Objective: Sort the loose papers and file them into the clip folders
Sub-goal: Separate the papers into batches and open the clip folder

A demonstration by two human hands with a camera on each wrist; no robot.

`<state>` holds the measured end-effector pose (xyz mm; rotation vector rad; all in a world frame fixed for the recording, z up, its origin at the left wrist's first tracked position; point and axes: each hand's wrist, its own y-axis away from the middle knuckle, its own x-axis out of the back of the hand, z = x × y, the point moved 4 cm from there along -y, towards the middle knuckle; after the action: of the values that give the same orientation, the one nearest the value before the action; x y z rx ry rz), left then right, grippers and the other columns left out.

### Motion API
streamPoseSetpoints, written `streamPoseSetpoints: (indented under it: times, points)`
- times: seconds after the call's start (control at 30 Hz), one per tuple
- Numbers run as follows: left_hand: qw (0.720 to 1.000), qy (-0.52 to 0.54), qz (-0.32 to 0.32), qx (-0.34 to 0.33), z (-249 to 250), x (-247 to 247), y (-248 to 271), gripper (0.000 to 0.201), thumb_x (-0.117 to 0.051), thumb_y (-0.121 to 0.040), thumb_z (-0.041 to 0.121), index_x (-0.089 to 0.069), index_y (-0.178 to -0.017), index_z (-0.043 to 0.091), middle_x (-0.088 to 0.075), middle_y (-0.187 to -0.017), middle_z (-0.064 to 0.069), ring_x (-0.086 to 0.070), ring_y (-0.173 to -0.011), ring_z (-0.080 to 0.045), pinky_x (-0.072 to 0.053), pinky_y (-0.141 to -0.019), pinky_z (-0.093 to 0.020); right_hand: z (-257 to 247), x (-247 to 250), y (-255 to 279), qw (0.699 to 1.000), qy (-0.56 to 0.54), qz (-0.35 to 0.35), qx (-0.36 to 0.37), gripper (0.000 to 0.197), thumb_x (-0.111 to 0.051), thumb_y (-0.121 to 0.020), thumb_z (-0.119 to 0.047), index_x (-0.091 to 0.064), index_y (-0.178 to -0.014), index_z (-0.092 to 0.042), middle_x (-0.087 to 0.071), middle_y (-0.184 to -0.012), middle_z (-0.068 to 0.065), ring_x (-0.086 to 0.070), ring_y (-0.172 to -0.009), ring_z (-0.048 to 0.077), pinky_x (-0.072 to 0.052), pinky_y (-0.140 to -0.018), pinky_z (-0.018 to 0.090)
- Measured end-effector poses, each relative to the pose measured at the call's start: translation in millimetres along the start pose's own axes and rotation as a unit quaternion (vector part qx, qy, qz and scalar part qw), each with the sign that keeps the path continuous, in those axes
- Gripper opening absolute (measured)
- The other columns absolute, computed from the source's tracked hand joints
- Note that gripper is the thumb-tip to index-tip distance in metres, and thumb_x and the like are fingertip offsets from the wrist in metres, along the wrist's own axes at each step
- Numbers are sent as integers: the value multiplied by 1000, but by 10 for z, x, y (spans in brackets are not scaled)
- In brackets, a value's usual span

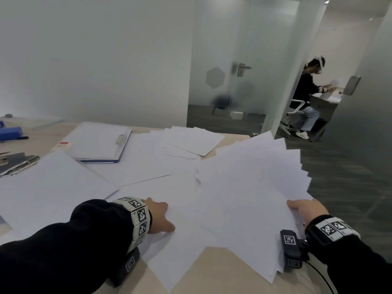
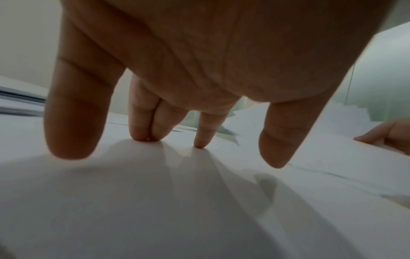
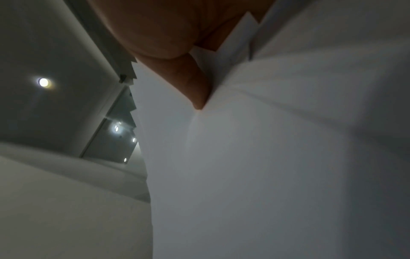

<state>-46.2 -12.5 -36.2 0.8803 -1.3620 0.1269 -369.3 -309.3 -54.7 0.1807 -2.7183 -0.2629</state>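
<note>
left hand [image 1: 160,217]: flat-ish on the white sheets at the near edge of the table, fingers [image 2: 200,135] straight and spread, tips pressing down on the paper, nothing grasped
right hand [image 1: 305,209]: gripping a fanned stack of papers [image 1: 250,187] by its near right corner, thumb [image 3: 195,84] on one face and the rest of the hand behind the sheets
stack vs grip: the fan spreads up and away to the left from the right hand, its staggered corners stepping out past the table edge, its lower left part overlapping the sheets under the left hand
loose papers [image 1: 148,162]: more white sheets scattered across the middle of the table, with a smaller messy pile [image 1: 193,141] further back
clip folders: one pale one with a metal clip [image 1: 99,143] lies flat at the back left, beyond the left hand, well apart from both hands; a dark one [image 1: 17,163] sits at the far left edge
table [image 1: 222,270]: light wood top, bare at the near edge between the two wrists
background: another person [image 1: 305,96] seated at a desk beyond a glass partition, plus something blue [image 1: 10,132] at the far left, can't tell what it is
</note>
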Motion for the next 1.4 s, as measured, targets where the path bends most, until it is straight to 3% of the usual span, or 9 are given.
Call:
streamPoseSetpoints:
  times: [0.2, 0.37, 0.43, 0.53, 0.6, 0.7, 0.83, 1.17, 1.4]
  points:
    - [999, 6, 16, 43, -205, 32, -97, 74, -48, -75, 69, -40, -138, 31, -47, -137, -10, -50, -123, -34, -39, -101, -42, 97, 271, -84, 989, -142, 29, -27, 42, -78, -74, -24, -67, -104, 4, -64, -116, 15, -64, -91, 31, -48, -96, 43]
    - [994, 90, 54, 28, -281, 151, -140, 69, -40, -91, 69, -45, -141, 22, -48, -147, 0, -46, -133, -22, -34, -107, -32, 293, 231, -291, 939, -318, -68, -108, 105, -96, -20, -29, -66, -117, 0, -69, -115, 18, -67, -105, 36, -47, -98, 53]
    - [981, 178, 76, 7, -232, 262, -97, 66, -32, -98, 63, -47, -142, 16, -47, -148, -4, -44, -136, -22, -31, -108, -31, 131, 136, -44, 923, -346, -111, -126, 90, -93, -34, -26, -66, -117, -1, -70, -111, 19, -67, -104, 37, -47, -99, 52]
    - [899, 427, 83, -42, -145, 432, -55, 68, -28, -97, 64, -51, -140, 17, -53, -142, -2, -48, -131, -25, -34, -112, -40, -59, -131, 292, 905, -366, -163, -143, 43, -63, -86, -22, -61, -121, 2, -68, -115, 22, -63, -109, 39, -46, -99, 53]
    - [790, 607, 65, -59, -108, 473, -64, 65, -35, -91, 72, -59, -126, 22, -64, -125, 4, -59, -119, -22, -46, -99, -45, -99, -311, 370, 901, -372, -182, -133, 54, -69, -79, -20, -59, -126, 3, -62, -125, 23, -58, -118, 41, -43, -102, 55]
    - [717, 691, 43, -77, -24, 465, -83, 46, -58, -89, 60, -64, -112, 20, -69, -107, -1, -71, -91, -21, -56, -75, -38, -173, -558, 506, 899, -362, -226, -95, 76, -85, -54, -13, -61, -125, 0, -64, -123, 25, -66, -103, 40, -50, -94, 57]
    - [735, 667, 89, -76, -67, 341, -164, 15, -61, -94, 18, -69, -106, 12, -73, -95, -11, -68, -72, -26, -54, -62, -34, -215, -804, 566, 920, -337, -197, -34, 33, -58, -89, -3, -60, -122, 1, -68, -115, 23, -65, -103, 43, -50, -91, 59]
    - [815, 560, 148, 28, -730, 191, -322, 25, -46, -90, 0, -67, -92, 14, -65, -77, -11, -63, -62, -27, -54, -58, -31, -191, -936, 498, 975, -128, -182, 28, 20, -54, -89, 12, -63, -105, 5, -73, -78, 16, -69, -66, 32, -56, -66, 38]
    - [788, 590, 165, 59, -1037, 178, -431, 16, -59, -88, 10, -68, -98, 18, -70, -84, -12, -66, -72, -30, -55, -66, -36, -126, -888, 454, 957, -227, -176, -38, 23, -53, -85, 10, -64, -104, 2, -69, -96, 25, -67, -81, 39, -49, -88, 61]
